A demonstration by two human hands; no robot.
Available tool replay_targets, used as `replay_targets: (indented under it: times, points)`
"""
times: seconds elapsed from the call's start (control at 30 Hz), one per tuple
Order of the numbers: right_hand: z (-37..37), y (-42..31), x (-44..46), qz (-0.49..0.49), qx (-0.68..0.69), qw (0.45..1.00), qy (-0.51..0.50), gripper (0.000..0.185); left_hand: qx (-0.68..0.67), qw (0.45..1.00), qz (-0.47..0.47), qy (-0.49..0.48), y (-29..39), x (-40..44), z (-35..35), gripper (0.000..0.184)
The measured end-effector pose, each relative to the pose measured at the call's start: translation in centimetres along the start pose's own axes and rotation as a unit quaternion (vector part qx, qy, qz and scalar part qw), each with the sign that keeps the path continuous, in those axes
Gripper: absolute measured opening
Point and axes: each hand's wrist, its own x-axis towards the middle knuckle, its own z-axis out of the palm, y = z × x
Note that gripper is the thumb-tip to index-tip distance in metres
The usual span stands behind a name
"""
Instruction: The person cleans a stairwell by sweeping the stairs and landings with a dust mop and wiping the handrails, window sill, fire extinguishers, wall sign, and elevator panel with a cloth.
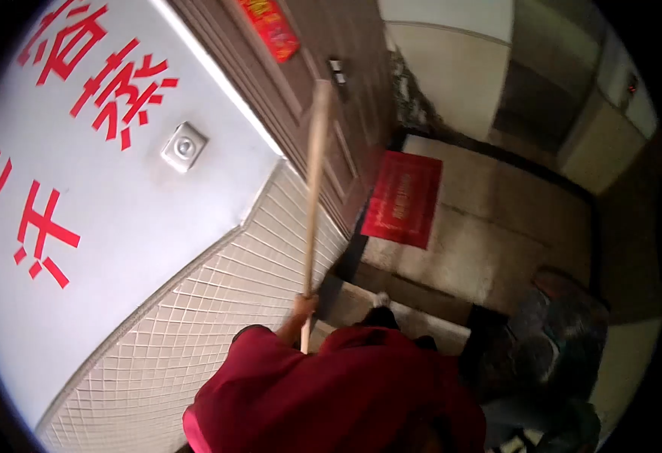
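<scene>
My left hand [303, 306] is closed around a long, pale wooden pole [315, 174]. The pole stands nearly upright in the view, and its upper end reaches in front of a brown door [353, 83]. Below the hand, its other end disappears behind my red shirt [331, 392], so I cannot tell what is fixed there. My right hand does not show. A shoe tip [381, 300] pokes out on a step beyond the shirt.
Steps [429, 321] meet a tiled landing [489, 234] with a red doormat [404, 200]. At left, a white wall [142, 219] with red characters and a light switch [185, 147] rises above beige tiling [195, 325]. A dark, bulky object [550, 340] sits at right, its kind unclear.
</scene>
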Motion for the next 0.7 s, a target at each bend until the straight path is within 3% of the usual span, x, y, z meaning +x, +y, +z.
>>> replay_targets:
  times: [0.03,0.07,0.1,0.13,0.17,0.27,0.3,0.33,0.37,0.43,0.47,0.5,0.53,0.57,0.6,0.67,0.7]
  points:
    - [2.7,-3.4,0.2,0.005,0.027,0.999,0.026,0.044,0.096,0.995,-0.014,0.019,-1.0,3.4,1.5,0.034]
    - [5.3,-6.9,0.6,0.007,0.056,0.997,0.047,0.044,0.084,0.995,-0.046,-0.009,-2.0,6.3,2.8,0.037]
    - [8.2,-11.0,0.8,0.013,0.095,0.993,0.067,0.045,0.099,0.992,-0.071,-0.029,2.2,5.6,2.9,0.039]
    - [10.7,-15.3,1.2,0.013,0.137,0.987,0.082,0.046,0.097,0.995,-0.018,0.001,-0.9,9.3,4.4,0.037]
    - [13.0,-19.7,1.8,0.014,0.182,0.98,0.082,0.046,0.076,0.997,-0.019,-0.015,1.6,8.9,4.0,0.037]
    - [18.3,-35.8,2.6,0.009,0.374,0.927,-0.026,0.048,0.073,0.996,-0.048,-0.031,3.8,6.0,2.2,0.035]
    - [18.2,-42.6,2.1,0.018,0.486,0.867,-0.111,0.046,0.08,0.995,-0.05,-0.028,4.4,6.2,1.5,0.035]
    - [22.1,-43.7,4.0,-0.072,0.608,0.752,-0.243,0.046,0.07,0.997,-0.027,-0.011,4.9,5.8,1.0,0.035]
    - [23.6,-47.6,3.0,-0.123,0.682,0.674,-0.255,0.046,0.061,0.998,-0.004,0.006,4.8,5.0,0.6,0.034]
    - [26.4,-55.3,1.0,-0.209,0.8,0.467,-0.313,0.046,0.08,0.996,0.037,0.014,1.8,5.2,0.3,0.034]
    - [31.7,-57.0,1.3,-0.441,0.648,0.568,-0.249,0.047,0.056,0.998,0.023,0.033,1.0,4.2,0.5,0.034]
    - [36.9,-58.7,1.6,-0.626,0.5,0.589,-0.109,0.049,0.03,0.998,0.01,0.053,1.0,3.0,0.7,0.034]
    - [29.3,-64.4,-1.6,-0.493,0.561,0.503,-0.436,0.053,0.004,0.997,0.004,0.076,1.1,2.7,0.8,0.034]
    - [21.6,-70.2,-4.8,-0.223,0.589,0.423,-0.651,0.058,0.03,0.995,-0.051,0.077,-0.6,2.7,1.3,0.033]
    - [20.3,-72.9,-6.9,-0.246,0.628,0.328,-0.661,0.055,0.023,0.994,-0.056,0.091,-1.5,2.0,1.8,0.032]
    - [17.2,-78.3,-10.4,-0.318,0.671,0.221,-0.632,0.052,0.008,0.991,-0.066,0.119,-3.1,0.5,2.7,0.029]
    - [16.0,-81.1,-11.8,-0.445,0.698,0.219,-0.516,0.05,0.052,0.991,-0.044,0.119,-6.6,1.1,4.0,0.03]
